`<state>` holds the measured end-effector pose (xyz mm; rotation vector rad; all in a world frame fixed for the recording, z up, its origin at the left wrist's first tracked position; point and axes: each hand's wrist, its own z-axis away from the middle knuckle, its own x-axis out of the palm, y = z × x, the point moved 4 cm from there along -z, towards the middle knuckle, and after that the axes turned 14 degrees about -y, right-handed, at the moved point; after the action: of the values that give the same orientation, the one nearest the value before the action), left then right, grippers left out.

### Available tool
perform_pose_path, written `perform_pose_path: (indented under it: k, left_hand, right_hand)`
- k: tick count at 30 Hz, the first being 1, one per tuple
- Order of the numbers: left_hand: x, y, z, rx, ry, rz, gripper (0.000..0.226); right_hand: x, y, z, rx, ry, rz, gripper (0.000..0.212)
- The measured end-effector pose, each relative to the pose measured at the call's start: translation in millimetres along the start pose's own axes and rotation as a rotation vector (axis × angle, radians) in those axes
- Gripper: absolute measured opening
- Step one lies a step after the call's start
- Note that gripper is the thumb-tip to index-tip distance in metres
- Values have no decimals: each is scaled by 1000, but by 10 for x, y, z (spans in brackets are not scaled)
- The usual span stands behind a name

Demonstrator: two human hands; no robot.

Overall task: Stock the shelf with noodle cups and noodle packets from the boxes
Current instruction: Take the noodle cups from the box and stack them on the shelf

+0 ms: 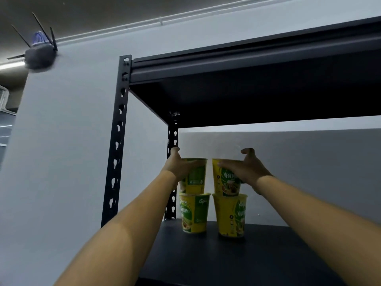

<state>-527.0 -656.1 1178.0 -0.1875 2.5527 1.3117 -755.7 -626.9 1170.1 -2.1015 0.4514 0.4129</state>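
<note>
Two yellow-and-green noodle cups stand side by side at the back left of the black shelf board [257, 261]: a lower left cup [194, 213] and a lower right cup [231, 215]. On each sits another cup. My left hand [179, 166] grips the upper left cup [196, 178] near its rim. My right hand [245, 166] grips the upper right cup [224, 182] the same way, thumb across its front. Both upper cups rest upright on the lower ones.
The black metal rack has a front left post [117, 145] and a rear left post [172, 182] close to my left hand. A higher shelf [247, 79] overhangs. A grey wall lies behind. A router [39, 54] hangs on the wall at upper left.
</note>
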Motion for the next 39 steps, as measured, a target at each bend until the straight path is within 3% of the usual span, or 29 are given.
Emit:
perform_pose_path:
  k: [3, 6, 9, 16, 20, 24, 26, 31, 39]
  left_hand:
    - [-7, -59, -39, 29, -3, 4, 96]
    - [15, -91, -61, 31, -41, 22, 105]
    - [47, -121, -67, 28, -52, 1, 90]
    - [62, -201, -79, -17, -89, -109, 95]
    - [73, -235, -41, -27, -87, -110, 82]
    - [96, -298, 9, -99, -94, -180, 99]
    - [108, -335, 45, -138, -99, -214, 101]
    - [144, -452, 84, -175, -106, -326, 65]
    - [180, -510, 38, -194, -114, -316, 70]
  right_hand:
    - [27, 79, -42, -1, 2, 14, 104]
    - [37, 132, -85, 1, -1, 11, 106]
    - [54, 141, -106, 14, -8, 25, 107]
    - [78, 191, -79, 44, -54, 72, 109]
    - [86, 232, -64, 68, -58, 79, 116]
    - [89, 246, -19, 105, -65, 122, 121]
    - [86, 253, 15, 129, -69, 136, 116]
    - [126, 266, 100, 146, -80, 132, 89]
    - [152, 273, 58, 174, -80, 143, 74]
